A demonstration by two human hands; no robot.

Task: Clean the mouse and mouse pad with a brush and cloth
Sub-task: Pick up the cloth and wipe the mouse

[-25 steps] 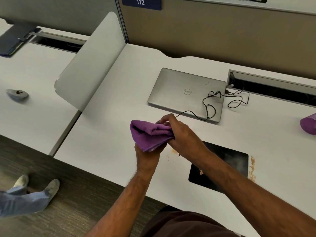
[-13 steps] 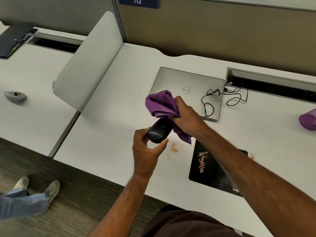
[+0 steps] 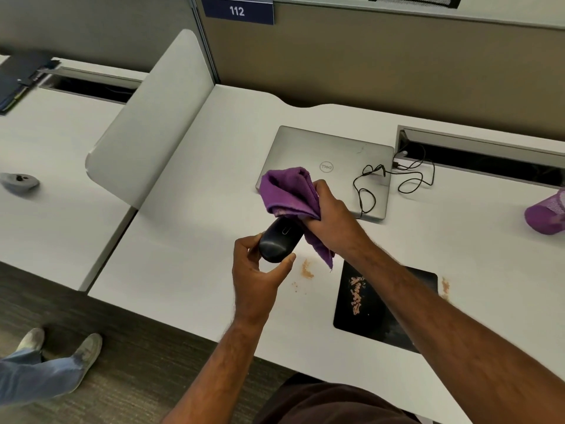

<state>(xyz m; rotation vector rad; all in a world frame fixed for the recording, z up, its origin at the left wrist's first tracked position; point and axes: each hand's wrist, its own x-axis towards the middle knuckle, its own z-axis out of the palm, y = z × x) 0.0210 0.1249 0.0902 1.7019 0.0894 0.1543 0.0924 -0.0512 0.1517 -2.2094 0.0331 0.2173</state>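
Head view looks down on a white surface [image 3: 189, 240]. Left hand [image 3: 260, 270] grips a black mouse [image 3: 279, 243] by its near end, held up above the surface. Right hand [image 3: 331, 218] clutches a bunched purple cloth [image 3: 287, 194], pressed against the mouse's far end. A black mouse pad [image 3: 394, 319] with orange crumbs lies on the surface near the right forearm; more crumbs [image 3: 307, 269] sit just left of it. A closed silver laptop [image 3: 336, 154] lies behind the hands.

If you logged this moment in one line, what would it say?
step: wiping mouse | left hand: holds mouse | right hand: grips cloth on mouse | pad: crumbs on it
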